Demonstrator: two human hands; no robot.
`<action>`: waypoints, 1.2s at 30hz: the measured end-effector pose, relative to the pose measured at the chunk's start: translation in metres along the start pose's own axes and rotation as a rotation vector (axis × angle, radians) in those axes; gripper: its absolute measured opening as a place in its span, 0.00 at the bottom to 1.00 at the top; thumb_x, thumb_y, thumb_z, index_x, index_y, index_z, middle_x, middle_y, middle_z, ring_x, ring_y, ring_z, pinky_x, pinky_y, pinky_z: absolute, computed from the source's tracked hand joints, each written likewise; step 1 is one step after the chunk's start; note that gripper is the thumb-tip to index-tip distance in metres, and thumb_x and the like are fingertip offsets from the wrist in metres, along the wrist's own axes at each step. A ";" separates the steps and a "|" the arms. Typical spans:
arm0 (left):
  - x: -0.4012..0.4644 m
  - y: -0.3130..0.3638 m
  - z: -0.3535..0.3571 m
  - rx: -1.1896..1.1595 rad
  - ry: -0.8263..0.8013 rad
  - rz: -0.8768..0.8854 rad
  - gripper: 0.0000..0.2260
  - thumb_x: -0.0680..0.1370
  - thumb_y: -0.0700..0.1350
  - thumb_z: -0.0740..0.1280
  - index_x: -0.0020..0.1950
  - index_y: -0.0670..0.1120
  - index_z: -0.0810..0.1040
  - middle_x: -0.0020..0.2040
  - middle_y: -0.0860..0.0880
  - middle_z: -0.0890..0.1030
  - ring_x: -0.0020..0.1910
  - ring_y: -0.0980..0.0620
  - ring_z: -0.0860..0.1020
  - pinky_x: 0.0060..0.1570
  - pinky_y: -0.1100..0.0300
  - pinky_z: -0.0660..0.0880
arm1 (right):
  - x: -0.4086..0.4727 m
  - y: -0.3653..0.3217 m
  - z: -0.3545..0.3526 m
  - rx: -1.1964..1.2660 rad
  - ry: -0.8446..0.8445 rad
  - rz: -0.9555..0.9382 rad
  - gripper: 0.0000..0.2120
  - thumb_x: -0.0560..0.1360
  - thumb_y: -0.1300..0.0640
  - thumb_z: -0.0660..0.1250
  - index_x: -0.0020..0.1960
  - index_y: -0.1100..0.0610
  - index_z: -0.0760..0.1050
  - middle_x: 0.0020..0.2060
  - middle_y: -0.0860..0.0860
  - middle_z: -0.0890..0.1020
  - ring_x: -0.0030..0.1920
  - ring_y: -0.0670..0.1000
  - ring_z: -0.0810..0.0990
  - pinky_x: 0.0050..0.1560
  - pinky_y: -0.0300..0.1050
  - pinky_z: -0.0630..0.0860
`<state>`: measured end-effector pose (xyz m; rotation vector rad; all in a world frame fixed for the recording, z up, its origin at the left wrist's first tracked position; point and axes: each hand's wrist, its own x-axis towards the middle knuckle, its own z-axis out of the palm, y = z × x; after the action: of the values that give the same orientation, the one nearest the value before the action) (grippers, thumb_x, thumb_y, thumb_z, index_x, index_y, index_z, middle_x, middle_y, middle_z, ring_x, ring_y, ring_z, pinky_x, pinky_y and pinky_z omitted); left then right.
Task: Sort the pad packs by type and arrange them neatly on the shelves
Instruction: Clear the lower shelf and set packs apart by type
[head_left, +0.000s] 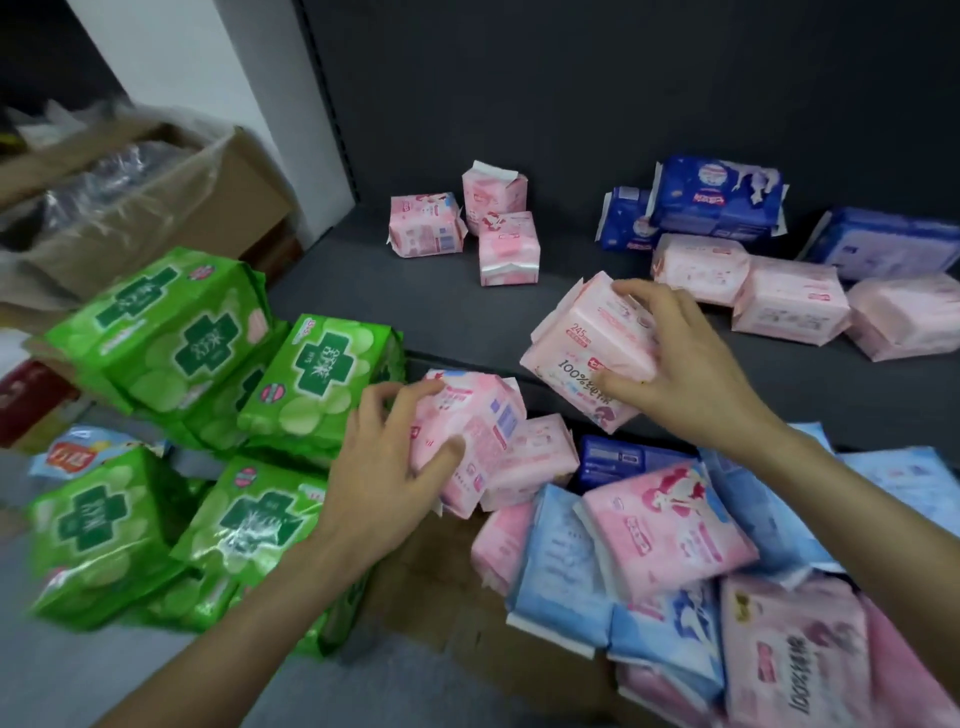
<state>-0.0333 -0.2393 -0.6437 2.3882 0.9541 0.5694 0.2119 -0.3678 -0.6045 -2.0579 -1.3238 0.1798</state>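
- Head view: the left hand (387, 457) grips a pink pack (475, 441), fingers curled over its top and thumb pressed on its front, just above the pile below the shelf edge.
- The right hand (685, 364) grips a pale pink pack (592, 348) marked "100%", fingers over its top edge and thumb on its lower face; the pack is tilted at the front edge of the dark shelf (415, 291).
- On the shelf, three small pink packs (467, 228) stand together towards the back left.
- Dark blue packs (717, 202) lie at the back right, one resting on another, with a further blue pack (883, 244) at the far right.
- A row of pale pink packs (789, 301) lies in front of the blue ones, touching side by side.
- Below the shelf, a mixed pile (649, 545) of pink, light blue and dark blue packs lies jumbled.
- Green packs (171, 332) are stacked unevenly at the left, beside the left forearm.
- A cardboard box (208, 197) lined with clear plastic sits at the far left, behind the green packs.
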 end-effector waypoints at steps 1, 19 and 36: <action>-0.012 -0.003 0.000 -0.003 -0.012 -0.001 0.28 0.69 0.64 0.57 0.68 0.57 0.68 0.59 0.53 0.66 0.60 0.50 0.69 0.56 0.51 0.72 | -0.003 -0.003 0.005 0.010 -0.009 -0.002 0.37 0.66 0.51 0.71 0.70 0.45 0.59 0.58 0.47 0.67 0.56 0.46 0.68 0.50 0.42 0.65; -0.112 -0.070 0.093 0.286 -0.417 -0.269 0.28 0.77 0.61 0.60 0.75 0.55 0.57 0.68 0.46 0.62 0.62 0.42 0.72 0.57 0.54 0.72 | -0.039 -0.049 0.084 -0.057 -0.248 0.004 0.32 0.71 0.39 0.67 0.70 0.42 0.57 0.60 0.50 0.71 0.56 0.52 0.74 0.48 0.44 0.67; 0.037 0.005 -0.049 0.024 -0.087 0.325 0.09 0.74 0.47 0.65 0.53 0.51 0.79 0.47 0.60 0.80 0.44 0.68 0.76 0.46 0.72 0.70 | -0.029 -0.032 0.085 -0.321 -0.264 -0.298 0.28 0.71 0.36 0.48 0.59 0.47 0.79 0.69 0.50 0.70 0.71 0.55 0.62 0.65 0.52 0.59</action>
<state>-0.0328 -0.2010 -0.5949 2.5855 0.5404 0.5660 0.1362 -0.3449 -0.6567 -2.1140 -1.9095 0.1134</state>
